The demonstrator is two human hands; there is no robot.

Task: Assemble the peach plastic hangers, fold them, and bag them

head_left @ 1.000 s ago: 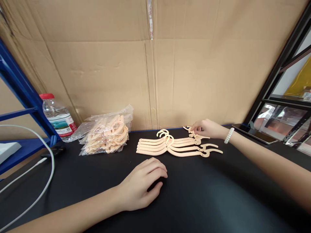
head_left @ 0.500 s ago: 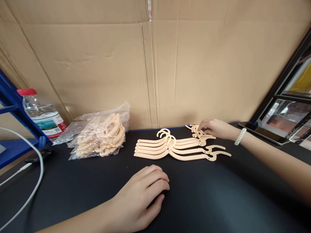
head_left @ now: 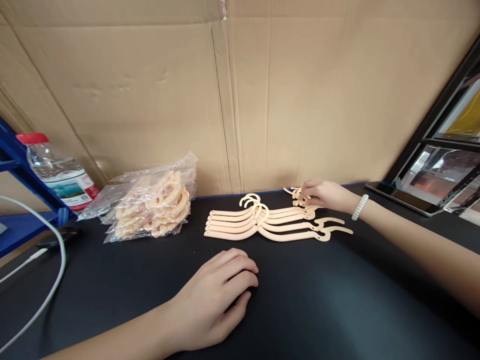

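Several peach plastic folding hangers (head_left: 230, 236) lie in an overlapping row on the black tabletop, hooks towards the wall. Beyond their right ends sits a small pile of loose peach hanger parts (head_left: 296, 190). My right hand (head_left: 324, 194) reaches into that pile with bent fingers closed on a hanger part, mostly hidden under the fingertips. On the bare tabletop in front of the row rests my left hand (head_left: 221, 295), palm down. Its fingers are loosely curved and apart, and it holds nothing. A clear plastic bag (head_left: 150, 205) full of similar peach pieces lies left of the row.
A water bottle (head_left: 62, 172) with a red cap stands at the left by a blue frame (head_left: 30, 230). A white cable (head_left: 60, 270) loops over the left side. Cardboard (head_left: 150, 90) walls the back. A dark flat tablet-like object (head_left: 397, 199) and a black rack (head_left: 423, 135) are at right.
The whole view has shifted slightly, so everything sits a little higher and further left. My right hand stays at the pile with its fingers still bent; my left hand keeps its place.
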